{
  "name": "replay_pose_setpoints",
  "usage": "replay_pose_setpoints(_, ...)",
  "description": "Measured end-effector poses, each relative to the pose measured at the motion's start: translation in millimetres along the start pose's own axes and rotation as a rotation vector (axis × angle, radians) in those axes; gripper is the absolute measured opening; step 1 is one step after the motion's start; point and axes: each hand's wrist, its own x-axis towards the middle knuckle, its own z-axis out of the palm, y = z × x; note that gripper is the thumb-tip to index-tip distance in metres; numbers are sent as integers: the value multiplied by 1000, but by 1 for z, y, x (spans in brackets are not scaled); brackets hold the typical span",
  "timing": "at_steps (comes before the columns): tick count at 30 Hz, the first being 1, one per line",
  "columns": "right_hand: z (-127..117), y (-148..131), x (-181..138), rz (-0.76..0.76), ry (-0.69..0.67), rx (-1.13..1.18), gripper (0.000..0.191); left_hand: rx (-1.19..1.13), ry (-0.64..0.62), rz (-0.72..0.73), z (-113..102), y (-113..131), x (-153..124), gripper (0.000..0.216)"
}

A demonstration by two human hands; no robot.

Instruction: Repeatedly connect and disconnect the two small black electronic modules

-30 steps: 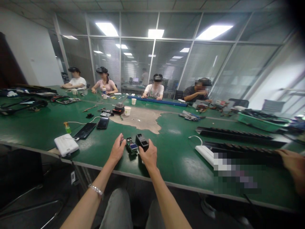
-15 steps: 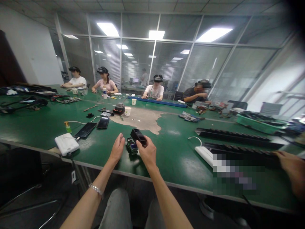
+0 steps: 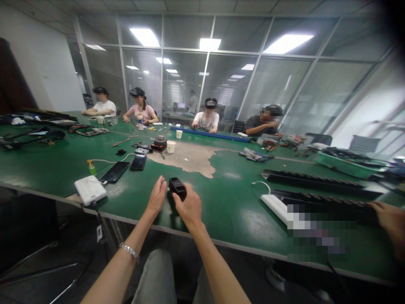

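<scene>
My right hand [image 3: 189,207] is closed on a black plastic casing [image 3: 177,188] with openings in its upper face. The casing sits low over the green table [image 3: 230,198], and the small circuit board seen earlier is hidden, apparently beneath it. Just left of the casing, my left hand [image 3: 157,197] is held upright with its fingers stretched out and nothing in it. A narrow gap separates those fingers from the casing. Whether the casing rests on the board I cannot tell.
Left lie a white power bank [image 3: 90,190] and two dark phones [image 3: 115,172], [image 3: 138,162]. Paper cups [image 3: 171,146] stand farther back. To the right are a white power strip [image 3: 272,207], black rails [image 3: 313,179] and another person's hand [image 3: 389,219]. Several people sit across the table.
My right hand has moved left and down with the black casing, which now covers the circuit board's place. My left hand stays open in nearly the same spot.
</scene>
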Motion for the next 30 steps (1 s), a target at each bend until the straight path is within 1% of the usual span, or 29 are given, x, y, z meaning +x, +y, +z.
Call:
replay_pose_setpoints(6,0,4,-9,-6,-64,-42,57,10,14,3,1,0,0,62)
replay_pose_setpoints(11,-2,2,-3,-42,-42,-60,60,14,17,13,0,2,-1,61)
replay_pose_setpoints(14,1,2,-3,-32,-61,-56,58,21,6,22,0,1,0,61)
replay_pose_setpoints(18,7,3,-7,5,-72,-17,48,29,-14,52,0,-1,1,60)
replay_pose_setpoints(22,6,3,-2,29,-26,46,42,-21,0,26,1,-2,1,63)
replay_pose_setpoints(25,-3,4,12,45,30,173,42,-53,1,2,2,0,0,65)
replay_pose_setpoints(27,-9,11,23,78,64,233,43,-57,-18,-5,1,1,-1,66)
replay_pose_setpoints(30,-13,29,34,114,104,181,45,-42,-77,-7,1,1,-1,72)
